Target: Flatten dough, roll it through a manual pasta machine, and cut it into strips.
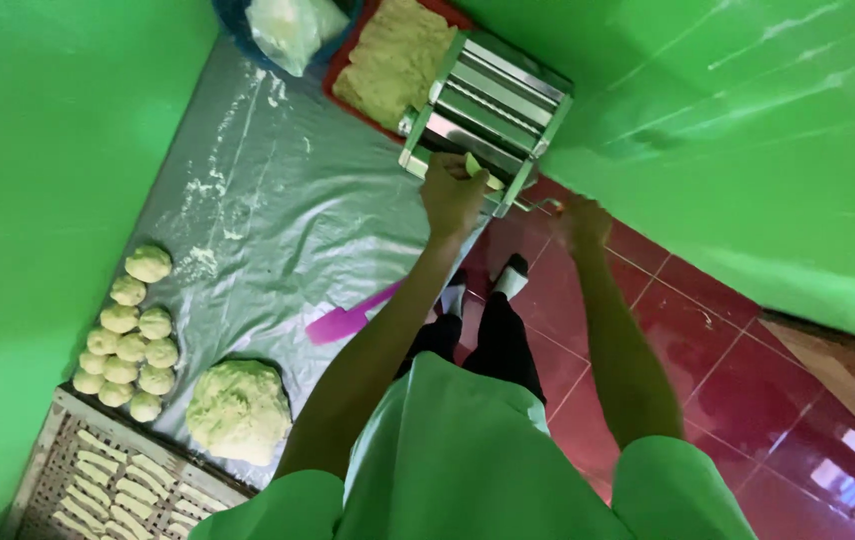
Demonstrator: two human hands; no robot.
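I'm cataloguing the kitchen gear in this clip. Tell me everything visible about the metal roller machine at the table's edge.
The roller machine is a shiny, silver-coloured metal box with long parallel rollers and slots along its top. It stands at the corner of the table covered in grey plastic sheet, beside a red tray of pale dough. The left hand presses a piece of pale green dough against its near side. The right hand is at the crank that sticks out from its side.

Bright, even light — glare on the red floor tiles, edges soft.
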